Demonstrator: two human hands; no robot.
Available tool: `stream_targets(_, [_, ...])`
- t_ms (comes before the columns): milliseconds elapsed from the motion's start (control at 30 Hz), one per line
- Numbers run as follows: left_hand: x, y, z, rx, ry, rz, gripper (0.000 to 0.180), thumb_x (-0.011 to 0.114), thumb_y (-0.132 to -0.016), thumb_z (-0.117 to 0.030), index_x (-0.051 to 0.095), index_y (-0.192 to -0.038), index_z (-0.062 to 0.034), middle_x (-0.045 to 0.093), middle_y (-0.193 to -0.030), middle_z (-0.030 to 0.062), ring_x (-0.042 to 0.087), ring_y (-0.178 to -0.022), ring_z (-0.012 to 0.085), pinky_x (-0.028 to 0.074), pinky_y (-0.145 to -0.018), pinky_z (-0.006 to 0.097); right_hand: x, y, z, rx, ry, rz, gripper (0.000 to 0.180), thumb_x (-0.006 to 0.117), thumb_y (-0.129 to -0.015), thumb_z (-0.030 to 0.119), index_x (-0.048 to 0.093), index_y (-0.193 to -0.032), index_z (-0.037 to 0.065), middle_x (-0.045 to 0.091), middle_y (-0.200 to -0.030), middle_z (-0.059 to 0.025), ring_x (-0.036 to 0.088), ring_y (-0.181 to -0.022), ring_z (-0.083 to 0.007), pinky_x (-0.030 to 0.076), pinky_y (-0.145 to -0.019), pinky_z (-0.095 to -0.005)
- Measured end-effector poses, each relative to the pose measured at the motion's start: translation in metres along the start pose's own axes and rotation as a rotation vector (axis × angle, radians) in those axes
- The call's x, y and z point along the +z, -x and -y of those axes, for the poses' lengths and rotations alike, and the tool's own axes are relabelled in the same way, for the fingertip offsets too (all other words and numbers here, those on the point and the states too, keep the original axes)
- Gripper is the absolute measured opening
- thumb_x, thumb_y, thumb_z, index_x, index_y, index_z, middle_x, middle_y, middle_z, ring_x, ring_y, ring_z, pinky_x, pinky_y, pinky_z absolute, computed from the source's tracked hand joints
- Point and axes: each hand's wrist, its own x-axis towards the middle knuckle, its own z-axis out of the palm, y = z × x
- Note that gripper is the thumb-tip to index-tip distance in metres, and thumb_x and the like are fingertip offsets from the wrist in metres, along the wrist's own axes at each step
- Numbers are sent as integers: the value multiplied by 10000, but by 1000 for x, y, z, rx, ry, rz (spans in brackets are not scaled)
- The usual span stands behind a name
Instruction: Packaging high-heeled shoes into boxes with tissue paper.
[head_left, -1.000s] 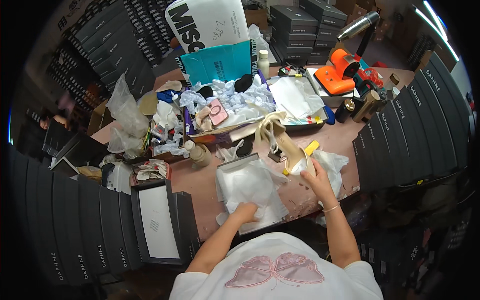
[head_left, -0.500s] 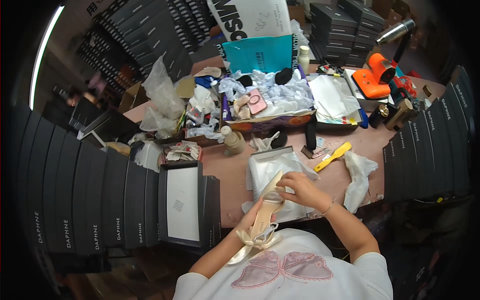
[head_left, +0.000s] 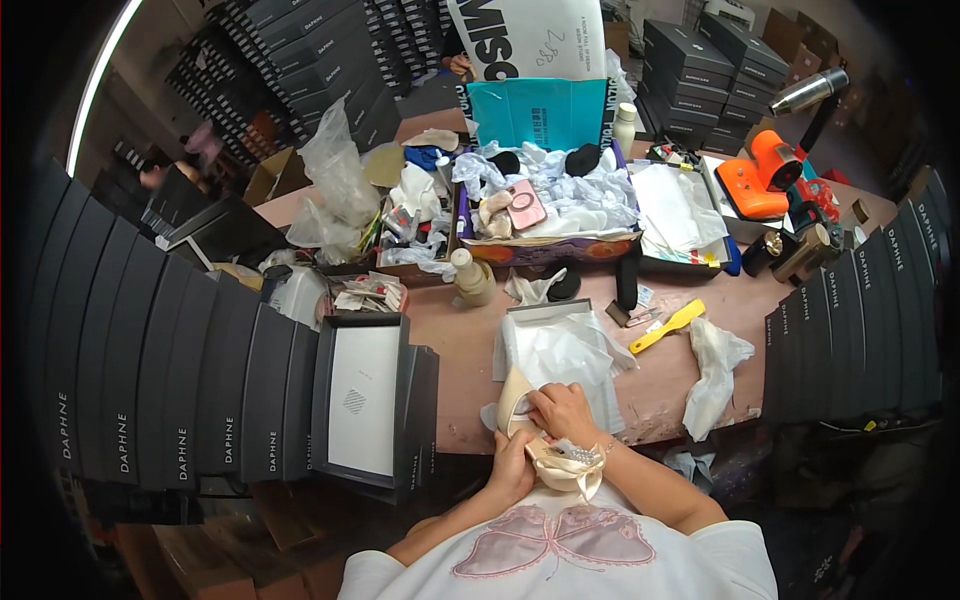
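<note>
Head view: both hands' grip holds the cream shoe (head_left: 520,415), now lowered nearer the white paper (head_left: 565,350).

Shoe packing stockroom, stacked black shoeboxes (head_left: 180,400), cluttered worktable (head_left: 460,350), tissue paper (head_left: 560,350)

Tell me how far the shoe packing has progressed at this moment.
Done: the open box lined with white tissue paper is ready. In hand: the left hand and right hand hold the beige satin bow shoe. Left: the shoe is not yet inside; the black box lid is off.

Cream shoe (head_left: 522,418) (ribbon bow) — tilted.
</note>
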Motion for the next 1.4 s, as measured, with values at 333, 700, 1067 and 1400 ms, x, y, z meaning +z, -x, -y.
stream_targets(333, [0, -20, 1, 29, -164, 59, 435, 479, -814, 7, 325, -1207, -94, 480, -1092, 133, 589, -883, 226, 550, -730, 395, -6, 13, -19, 44, -93, -59, 174, 714, -628, 140, 589, -740, 94, 546, -676, -55, 553, -657, -223, 403, -649, -342])
stream_targets(700, [-6, -19, -8, 58, -98, 90, 595, 471, -801, 11, 261, -1331, -160, 418, -1229, 119, 501, -1084, 247, 479, -888, 450, -40, -32, -3, 140, -493, 318, 388, 693, -775, 246, 586, -1046, -12, 630, -939, -217, 611, -789, -387, 486, -678, -421])
stream_targets(1067, [-12, -11, 2, 226, -408, 209, 571, 462, -812, 21, 227, -1312, -123, 439, -1162, 118, 562, -954, 207, 527, -787, 388, -43, -13, 1, 561, -907, 489, 523, 719, -737, 417, 618, -984, -33, 632, -721, -188, 641, -675, -317, 502, -665, -379])
stream_targets(1400, [-16, -14, -25, 29, -130, 36, 428, 466, -864, -77, 350, -1275, -92, 483, -1177, 134, 562, -1021, 279, 483, -884, 473, 58, 13, -102, 118, 557, 290, 520, 534, -830, 163, 442, -1326, 34, 421, -1393, -211, 632, -854, -316, 404, -858, -524])
